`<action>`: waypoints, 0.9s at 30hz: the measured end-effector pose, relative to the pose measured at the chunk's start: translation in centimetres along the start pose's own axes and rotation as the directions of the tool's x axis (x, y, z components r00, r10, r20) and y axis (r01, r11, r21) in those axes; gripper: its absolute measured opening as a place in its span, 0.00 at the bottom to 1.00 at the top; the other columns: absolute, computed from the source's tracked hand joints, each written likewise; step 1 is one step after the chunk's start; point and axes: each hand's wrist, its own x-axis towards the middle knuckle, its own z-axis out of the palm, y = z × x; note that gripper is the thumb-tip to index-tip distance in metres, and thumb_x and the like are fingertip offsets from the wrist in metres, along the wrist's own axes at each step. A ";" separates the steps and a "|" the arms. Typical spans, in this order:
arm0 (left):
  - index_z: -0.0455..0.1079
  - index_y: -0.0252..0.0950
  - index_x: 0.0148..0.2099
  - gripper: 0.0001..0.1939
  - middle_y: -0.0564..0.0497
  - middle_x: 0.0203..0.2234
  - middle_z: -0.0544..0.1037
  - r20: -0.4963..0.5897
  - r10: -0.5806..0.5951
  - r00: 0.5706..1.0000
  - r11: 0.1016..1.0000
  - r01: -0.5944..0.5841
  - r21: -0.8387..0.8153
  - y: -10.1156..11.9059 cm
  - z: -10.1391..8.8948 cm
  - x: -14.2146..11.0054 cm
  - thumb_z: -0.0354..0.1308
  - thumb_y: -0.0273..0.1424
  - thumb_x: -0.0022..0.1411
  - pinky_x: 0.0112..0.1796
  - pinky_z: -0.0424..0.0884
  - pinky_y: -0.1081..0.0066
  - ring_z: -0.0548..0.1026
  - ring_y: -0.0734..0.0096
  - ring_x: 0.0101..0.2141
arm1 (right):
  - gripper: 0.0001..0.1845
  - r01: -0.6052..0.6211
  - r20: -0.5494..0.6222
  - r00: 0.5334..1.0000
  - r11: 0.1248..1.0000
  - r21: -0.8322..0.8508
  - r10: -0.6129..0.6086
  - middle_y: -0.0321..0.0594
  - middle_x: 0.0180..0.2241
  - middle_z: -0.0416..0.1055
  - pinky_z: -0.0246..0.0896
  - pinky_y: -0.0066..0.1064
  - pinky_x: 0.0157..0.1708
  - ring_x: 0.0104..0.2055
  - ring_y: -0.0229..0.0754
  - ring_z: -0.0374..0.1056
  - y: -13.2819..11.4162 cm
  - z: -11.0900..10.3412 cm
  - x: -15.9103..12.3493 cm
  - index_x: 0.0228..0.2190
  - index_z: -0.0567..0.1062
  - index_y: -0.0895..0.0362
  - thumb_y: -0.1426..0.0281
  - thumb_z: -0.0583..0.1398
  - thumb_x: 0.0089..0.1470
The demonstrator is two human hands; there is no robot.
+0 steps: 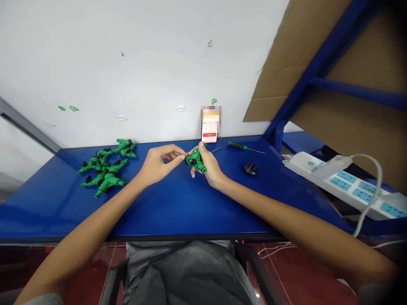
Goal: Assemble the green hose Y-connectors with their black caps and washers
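Note:
My right hand is closed around a green Y-shaped hose connector with black parts, held above the blue table. Thumb and forefinger of my left hand meet in a pinch at the connector's left side. What they grip, if anything, is too small to tell. Just behind my right hand a thin metal shaft sticks out; its other end is hidden. To the left, several similar green hose connectors with black valve levers lie in a loose group.
A green-and-black screwdriver and a round black object lie right on the blue table. A lit phone leans on the white wall. Farther right are a white power strip with a cable, a blue frame post and cardboard.

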 end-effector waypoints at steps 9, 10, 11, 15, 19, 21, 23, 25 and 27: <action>0.82 0.37 0.43 0.09 0.48 0.37 0.85 -0.043 0.211 0.977 0.974 -0.206 0.089 0.3 1.2 -0.4 0.65 0.37 0.72 0.35 0.77 0.73 0.81 0.72 0.31 | 0.37 -0.063 0.025 0.998 0.991 0.120 0.061 0.31 0.20 0.66 0.66 0.30 0.13 0.13 0.31 0.51 0.3 0.1 0.0 0.32 0.73 0.54 0.32 0.57 0.60; 0.82 0.37 0.43 0.09 0.48 0.36 0.85 -0.043 0.231 0.972 0.969 -0.225 0.106 0.3 1.2 -0.5 0.65 0.37 0.73 0.34 0.77 0.73 0.81 0.73 0.31 | 0.37 -0.068 0.024 0.998 0.991 0.115 0.065 0.31 0.20 0.67 0.66 0.30 0.12 0.13 0.31 0.51 0.2 0.2 0.0 0.31 0.73 0.54 0.31 0.57 0.60; 0.82 0.38 0.43 0.09 0.48 0.36 0.85 -0.044 0.249 0.967 0.963 -0.243 0.121 0.3 1.3 -0.5 0.65 0.37 0.73 0.34 0.77 0.73 0.80 0.73 0.30 | 0.37 -0.072 0.025 0.997 0.992 0.108 0.069 0.32 0.20 0.67 0.65 0.29 0.12 0.13 0.31 0.52 0.1 0.2 -0.1 0.31 0.73 0.55 0.31 0.57 0.59; 0.82 0.38 0.43 0.08 0.48 0.36 0.85 -0.036 0.330 0.943 0.929 -0.318 0.188 0.3 1.4 -0.7 0.63 0.34 0.74 0.33 0.76 0.72 0.79 0.73 0.31 | 0.37 -0.075 0.014 0.997 0.993 0.091 0.074 0.32 0.20 0.66 0.63 0.28 0.11 0.14 0.33 0.57 -0.1 0.4 -0.3 0.29 0.72 0.55 0.32 0.58 0.59; 0.81 0.38 0.44 0.08 0.48 0.37 0.85 -0.040 0.401 0.915 0.890 -0.378 0.254 0.2 1.6 -0.9 0.61 0.32 0.75 0.33 0.76 0.72 0.80 0.72 0.32 | 0.37 -0.084 0.000 0.996 0.990 0.113 0.085 0.33 0.21 0.67 0.62 0.27 0.11 0.15 0.33 0.58 0.2 0.4 -0.4 0.30 0.73 0.55 0.32 0.59 0.58; 0.81 0.38 0.44 0.07 0.48 0.37 0.86 -0.030 0.422 0.906 0.875 -0.399 0.274 0.2 1.7 -0.9 0.61 0.32 0.75 0.34 0.76 0.71 0.81 0.72 0.33 | 0.36 -0.090 -0.002 0.996 0.988 0.124 0.091 0.32 0.22 0.66 0.63 0.28 0.12 0.15 0.32 0.55 0.4 0.4 -0.4 0.31 0.73 0.55 0.32 0.59 0.59; 0.81 0.38 0.44 0.07 0.48 0.37 0.86 -0.033 0.430 0.902 0.871 -0.404 0.279 0.3 1.8 -0.9 0.61 0.32 0.75 0.36 0.77 0.71 0.82 0.71 0.34 | 0.36 -0.098 0.006 0.995 0.986 0.132 0.099 0.32 0.22 0.66 0.64 0.29 0.12 0.14 0.32 0.52 0.5 0.4 -0.4 0.31 0.73 0.55 0.32 0.59 0.59; 0.81 0.38 0.44 0.06 0.48 0.37 0.86 -0.072 0.402 0.913 0.893 -0.373 0.253 0.5 1.7 -0.9 0.63 0.33 0.74 0.36 0.78 0.71 0.82 0.71 0.34 | 0.35 -0.097 0.021 0.995 0.983 0.153 0.095 0.31 0.20 0.65 0.66 0.30 0.13 0.14 0.32 0.50 0.2 0.4 -0.3 0.32 0.73 0.54 0.33 0.59 0.60; 0.81 0.38 0.44 0.07 0.48 0.37 0.85 -0.135 0.328 0.935 0.933 -0.299 0.198 0.9 1.6 -1.0 0.65 0.36 0.73 0.35 0.78 0.72 0.81 0.72 0.32 | 0.35 -0.079 0.028 0.997 0.980 0.185 0.075 0.30 0.20 0.66 0.67 0.31 0.15 0.15 0.32 0.47 -0.6 0.2 -0.1 0.32 0.73 0.54 0.33 0.58 0.61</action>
